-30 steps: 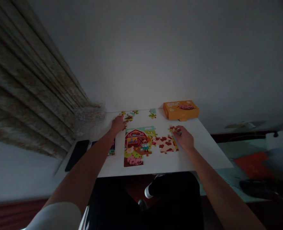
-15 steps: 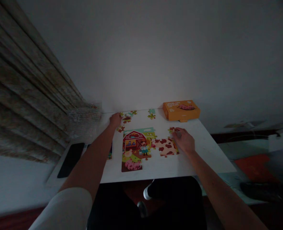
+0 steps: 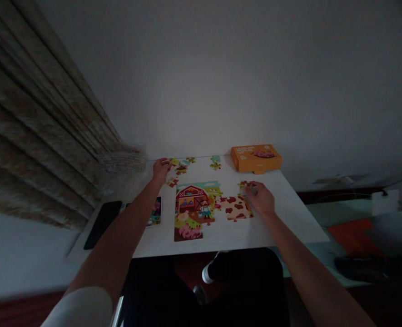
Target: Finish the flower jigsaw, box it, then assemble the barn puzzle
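Observation:
A farm jigsaw puzzle (image 3: 190, 211) with a red barn, a farmer and pigs lies partly joined on the white table, and a joined cow section (image 3: 237, 208) adjoins its right side. At the table's back left, my left hand (image 3: 161, 170) hovers with fingers slightly apart beside several loose puzzle pieces (image 3: 181, 168). Another loose brown piece (image 3: 172, 182) lies just below that hand. My right hand (image 3: 262, 198) pinches a green and brown puzzle piece (image 3: 243, 185) just above the cow section's upper right corner.
An orange puzzle box (image 3: 257, 158) sits at the back right. Near the wall lies a green and blue piece (image 3: 215, 162). Left of the puzzle are a picture card (image 3: 157, 211), a black phone-like slab (image 3: 102, 224) and bubble wrap (image 3: 122, 169) beside the curtain (image 3: 47, 118).
My left hand has lifted slightly and drawn back from the loose pieces, its fingers parting. My right hand stays by the cow section with its piece. The view has shifted slightly.

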`<state>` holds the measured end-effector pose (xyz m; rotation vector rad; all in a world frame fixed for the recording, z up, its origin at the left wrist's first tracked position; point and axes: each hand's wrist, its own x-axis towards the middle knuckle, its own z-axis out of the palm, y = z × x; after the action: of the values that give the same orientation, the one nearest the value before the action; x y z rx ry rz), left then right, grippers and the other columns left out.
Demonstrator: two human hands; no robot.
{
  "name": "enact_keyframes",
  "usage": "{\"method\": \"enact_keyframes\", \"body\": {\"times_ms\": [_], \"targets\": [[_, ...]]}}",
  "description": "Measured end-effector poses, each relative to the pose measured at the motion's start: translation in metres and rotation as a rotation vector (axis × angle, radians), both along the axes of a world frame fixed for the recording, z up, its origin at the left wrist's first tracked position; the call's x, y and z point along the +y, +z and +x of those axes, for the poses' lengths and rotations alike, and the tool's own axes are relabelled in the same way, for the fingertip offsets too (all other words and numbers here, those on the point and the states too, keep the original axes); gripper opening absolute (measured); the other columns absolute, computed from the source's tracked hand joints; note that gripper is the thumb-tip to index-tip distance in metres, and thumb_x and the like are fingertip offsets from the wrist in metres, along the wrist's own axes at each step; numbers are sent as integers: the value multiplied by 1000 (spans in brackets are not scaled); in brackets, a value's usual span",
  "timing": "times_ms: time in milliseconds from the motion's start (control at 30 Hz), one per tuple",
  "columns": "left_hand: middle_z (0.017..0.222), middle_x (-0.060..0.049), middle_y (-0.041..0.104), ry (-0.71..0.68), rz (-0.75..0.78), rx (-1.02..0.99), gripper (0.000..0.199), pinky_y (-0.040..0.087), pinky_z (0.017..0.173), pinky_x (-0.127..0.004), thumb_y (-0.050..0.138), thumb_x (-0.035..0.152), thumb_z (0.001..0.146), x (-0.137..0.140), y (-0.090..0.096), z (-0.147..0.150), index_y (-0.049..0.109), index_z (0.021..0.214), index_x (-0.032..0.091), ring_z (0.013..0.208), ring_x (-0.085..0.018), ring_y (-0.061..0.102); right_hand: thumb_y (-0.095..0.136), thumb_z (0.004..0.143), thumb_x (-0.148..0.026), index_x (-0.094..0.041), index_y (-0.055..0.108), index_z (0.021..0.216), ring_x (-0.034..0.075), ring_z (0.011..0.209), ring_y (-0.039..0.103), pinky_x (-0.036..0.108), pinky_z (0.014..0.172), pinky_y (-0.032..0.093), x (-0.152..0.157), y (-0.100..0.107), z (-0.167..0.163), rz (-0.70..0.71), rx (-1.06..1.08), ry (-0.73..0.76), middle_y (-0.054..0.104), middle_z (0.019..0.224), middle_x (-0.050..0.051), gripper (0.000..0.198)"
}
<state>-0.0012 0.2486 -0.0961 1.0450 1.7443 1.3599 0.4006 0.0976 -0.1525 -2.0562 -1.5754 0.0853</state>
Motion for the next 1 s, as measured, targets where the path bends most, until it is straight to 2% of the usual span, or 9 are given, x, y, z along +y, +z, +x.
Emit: {"method": "enact_keyframes", "body": {"times_ms": [100,200,400,567,667,733,833,900,1000], "targets": [[86,0,70,-59,76,-406,32,57,80,-26,75,3,73,-30,10,9,61,97,18,78,-11,70,55,93,-49,-23,72,114,25,88,69,35,79,51,3,-3,3,52,72,11,73,114,10,38],[83,-1,73,-116,61,-770,33,57,78,-24,80,1,71,-65,18,23,64,94,18,75,-11,70,55,90,-53,-22,72,108,23,83,67,36,80,51,4,-7,6,109,182,13,74,109,10,40],[75,3,70,-156,-47,-1036,26,52,65,-16,77,-2,76,-131,19,62,66,86,18,64,-7,64,61,83,-65,-21,71,102,21,68,62,39,73,51,2,-4,9,159,443,-35,75,97,10,49],[80,2,70,-270,-20,-1031,25,54,76,-18,82,3,72,-176,11,89,68,86,18,75,-8,67,61,80,-65,-17,70,100,19,64,58,38,70,49,-6,11,-3,225,579,-55,74,91,10,52],[80,2,68,-345,-8,-959,29,55,80,-23,89,11,67,-197,5,101,67,84,18,78,-10,67,60,83,-65,-19,70,102,18,66,59,36,72,50,-24,19,-29,273,641,39,74,98,9,51],[78,3,65,-370,-15,-913,31,55,81,-25,93,17,64,-211,0,109,66,80,18,77,-10,66,65,82,-64,-20,70,104,19,71,62,34,71,51,-41,23,-54,248,744,150,74,99,8,49],[81,2,67,-425,-42,-853,35,55,81,-26,94,25,61,-233,-7,122,66,81,19,77,-11,65,71,82,-62,-24,69,113,19,76,66,31,68,53,-68,25,-91,136,945,336,75,101,7,49],[84,1,69,-470,-54,-818,38,54,81,-27,94,30,61,-245,-12,131,68,85,19,78,-12,65,73,82,-61,-25,70,114,19,75,66,30,64,52,-83,22,-108,87,1012,382,75,101,6,48],[86,-1,71,-520,-42,-709,36,54,79,-28,90,36,66,-253,-22,139,69,89,19,78,-14,65,73,81,-61,-24,71,108,20,72,65,30,63,52,-94,15,-115,53,996,384,74,92,4,45]]}}
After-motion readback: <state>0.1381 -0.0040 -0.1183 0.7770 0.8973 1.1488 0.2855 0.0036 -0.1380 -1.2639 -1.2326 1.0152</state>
